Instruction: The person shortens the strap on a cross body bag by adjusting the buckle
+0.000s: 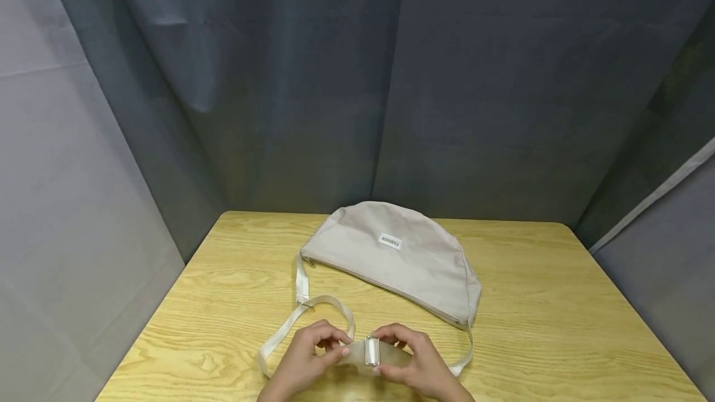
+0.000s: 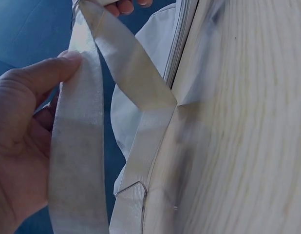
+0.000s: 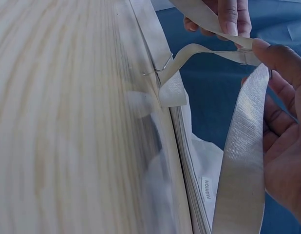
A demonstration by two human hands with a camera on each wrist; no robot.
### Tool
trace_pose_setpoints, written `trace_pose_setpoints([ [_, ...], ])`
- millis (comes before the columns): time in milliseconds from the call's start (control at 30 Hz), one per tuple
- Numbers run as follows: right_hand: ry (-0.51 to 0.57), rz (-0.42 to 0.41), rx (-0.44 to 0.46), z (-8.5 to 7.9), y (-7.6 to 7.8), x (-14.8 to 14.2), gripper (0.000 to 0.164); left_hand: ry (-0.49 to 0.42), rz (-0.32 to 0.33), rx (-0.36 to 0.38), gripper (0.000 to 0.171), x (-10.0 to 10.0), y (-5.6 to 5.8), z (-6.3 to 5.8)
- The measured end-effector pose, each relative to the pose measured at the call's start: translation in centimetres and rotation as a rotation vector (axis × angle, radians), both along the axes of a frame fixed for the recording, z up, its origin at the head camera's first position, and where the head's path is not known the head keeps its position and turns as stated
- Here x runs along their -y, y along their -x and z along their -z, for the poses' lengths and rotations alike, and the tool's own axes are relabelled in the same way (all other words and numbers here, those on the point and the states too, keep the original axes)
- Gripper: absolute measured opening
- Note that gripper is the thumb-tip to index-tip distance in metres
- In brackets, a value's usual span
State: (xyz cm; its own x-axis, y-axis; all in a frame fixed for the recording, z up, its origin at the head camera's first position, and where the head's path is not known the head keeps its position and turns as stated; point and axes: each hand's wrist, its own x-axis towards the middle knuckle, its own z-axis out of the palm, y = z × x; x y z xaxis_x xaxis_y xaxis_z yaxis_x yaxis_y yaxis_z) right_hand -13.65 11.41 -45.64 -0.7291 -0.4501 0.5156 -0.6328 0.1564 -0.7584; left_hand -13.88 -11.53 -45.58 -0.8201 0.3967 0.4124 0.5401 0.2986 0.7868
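A pale beige shoulder bag (image 1: pixel 357 250) lies on the table, its label (image 1: pixel 390 241) upside down in the head view. Its strap (image 1: pixel 275 341) loops toward the front edge. My left hand (image 1: pixel 310 352) pinches the strap between thumb and fingers, just left of a metal slide buckle (image 1: pixel 372 351). On the other side, my right hand (image 1: pixel 416 358) holds the buckle by its upper and lower edges. In the left wrist view, the left thumb (image 2: pixel 67 61) presses on the flat webbing. The right wrist view has the webbing hanging down beside the right hand (image 3: pixel 287 112).
The wooden table (image 1: pixel 558 315) has light yellow grain. A dark curtain (image 1: pixel 475 92) hangs behind it, with a pale grey panel (image 1: pixel 67 203) at the left. A zipper (image 1: pixel 385 293) runs along the bag's near edge. A small metal ring (image 2: pixel 133 187) sits on the strap.
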Motion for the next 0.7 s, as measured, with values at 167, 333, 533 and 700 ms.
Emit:
trace_pose_setpoints([
  [167, -0.01, -0.009, 0.003, 1.6, 0.8, 0.0, 0.041, 0.017, -0.016, 0.011, 0.016, 0.2, 0.1, 0.3],
  [333, -0.016, 0.001, 0.012, 2.9, 1.3, -0.2, 0.04, 0.016, 0.001, 0.047, 0.031, -0.4, 0.8, 1.8],
  [533, -0.01, -0.004, 0.008, 2.8, 1.2, -0.2, 0.038, -0.044, 0.062, 0.039, 0.039, -1.5, 1.0, 2.3],
  [700, -0.023, -0.007, -0.003, 2.6, 1.1, -0.4, 0.039, -0.05, 0.062, 0.053, 0.04, -1.7, 0.9, 2.2],
])
